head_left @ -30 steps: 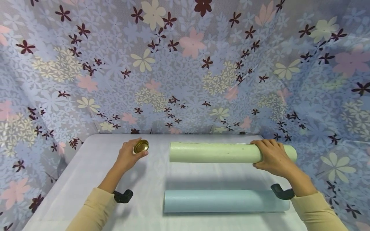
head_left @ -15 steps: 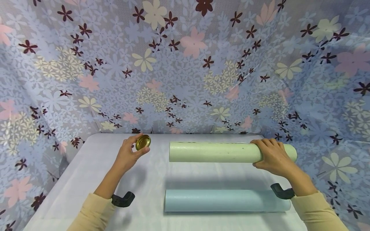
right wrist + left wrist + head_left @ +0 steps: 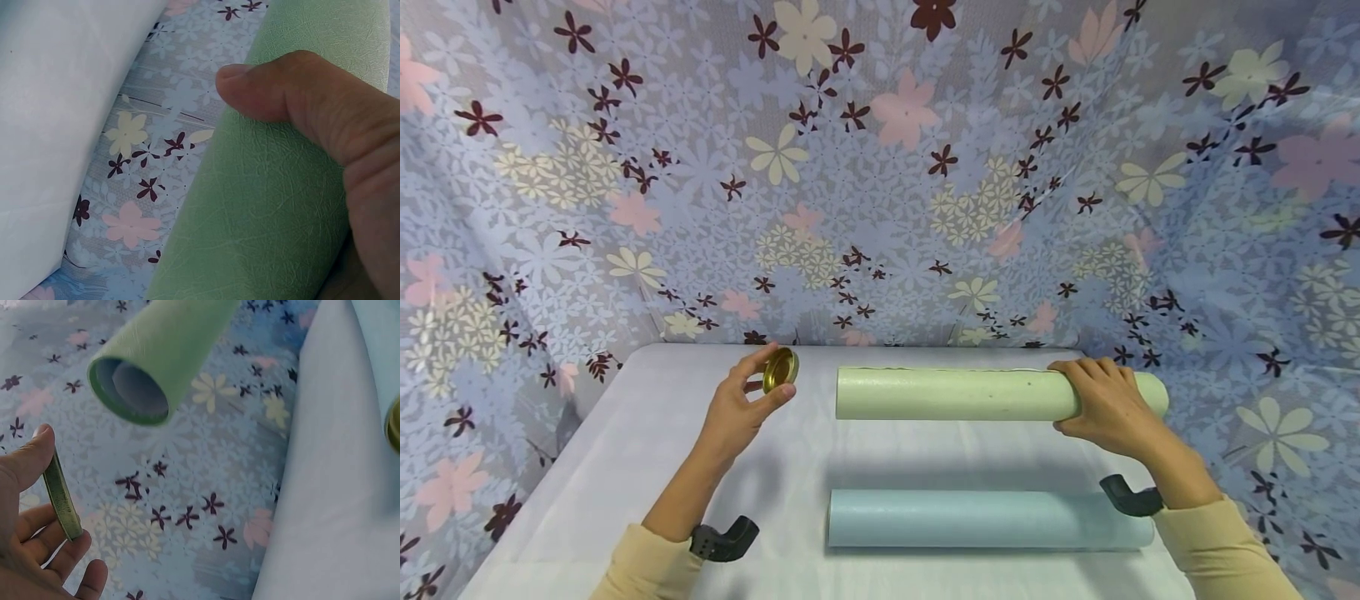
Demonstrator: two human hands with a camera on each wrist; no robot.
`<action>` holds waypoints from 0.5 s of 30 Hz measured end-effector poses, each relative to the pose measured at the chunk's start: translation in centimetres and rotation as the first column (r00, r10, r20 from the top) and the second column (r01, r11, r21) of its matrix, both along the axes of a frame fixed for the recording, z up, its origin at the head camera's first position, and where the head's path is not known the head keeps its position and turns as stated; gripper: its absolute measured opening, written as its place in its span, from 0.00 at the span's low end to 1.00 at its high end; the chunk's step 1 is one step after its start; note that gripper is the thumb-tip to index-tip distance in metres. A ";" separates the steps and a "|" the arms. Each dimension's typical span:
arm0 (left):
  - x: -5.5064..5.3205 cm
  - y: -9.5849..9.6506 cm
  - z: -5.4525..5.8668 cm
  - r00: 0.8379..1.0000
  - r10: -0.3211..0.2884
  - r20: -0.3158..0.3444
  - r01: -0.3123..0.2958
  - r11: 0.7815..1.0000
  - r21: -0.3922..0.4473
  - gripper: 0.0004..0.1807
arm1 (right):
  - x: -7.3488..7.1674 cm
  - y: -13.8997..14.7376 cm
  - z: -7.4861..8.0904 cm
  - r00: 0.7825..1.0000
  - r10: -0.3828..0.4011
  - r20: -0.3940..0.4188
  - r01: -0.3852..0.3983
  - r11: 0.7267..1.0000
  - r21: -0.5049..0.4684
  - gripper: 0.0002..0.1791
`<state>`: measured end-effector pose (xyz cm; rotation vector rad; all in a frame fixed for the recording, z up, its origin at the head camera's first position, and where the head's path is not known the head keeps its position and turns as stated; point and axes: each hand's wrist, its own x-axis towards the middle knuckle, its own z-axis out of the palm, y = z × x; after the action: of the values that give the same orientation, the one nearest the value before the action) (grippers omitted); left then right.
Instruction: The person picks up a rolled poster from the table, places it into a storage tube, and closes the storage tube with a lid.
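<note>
A round gold lid [image 3: 781,371] is pinched by its rim between the thumb and fingers of my left hand [image 3: 737,408], tilted so its hollow side partly faces the head camera. Off to its right, my right hand [image 3: 1108,408] grips a pale green cardboard tube [image 3: 947,394] near its right end, holding it level above the table. The tube's left end [image 3: 129,390] is open and hollow in the left wrist view, a short gap from the lid. In the right wrist view the thumb [image 3: 262,94] lies across the green tube.
A light blue tube [image 3: 985,518] lies on the white-covered table [image 3: 587,500], nearer the body. A gold cap [image 3: 394,425] shows at its end in the left wrist view. Flowered cloth [image 3: 865,208] hangs behind the table and along its sides.
My left hand has moved slightly right and away from the body, turning the lid more upright, its hollow toward the green tube. The right hand and green tube are almost still.
</note>
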<state>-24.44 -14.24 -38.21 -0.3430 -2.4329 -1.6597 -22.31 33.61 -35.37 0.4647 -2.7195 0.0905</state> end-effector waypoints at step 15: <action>2.1 1.8 -0.1 0.992 -0.123 0.002 0.118 0.958 0.261 0.35 | 0.1 -0.4 0.4 1.000 0.012 -0.018 -0.012 1.000 0.000 0.42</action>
<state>-22.36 -12.43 -38.29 -0.4453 -2.2066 -2.0128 -22.19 33.23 -34.94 0.4800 -2.6993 0.0887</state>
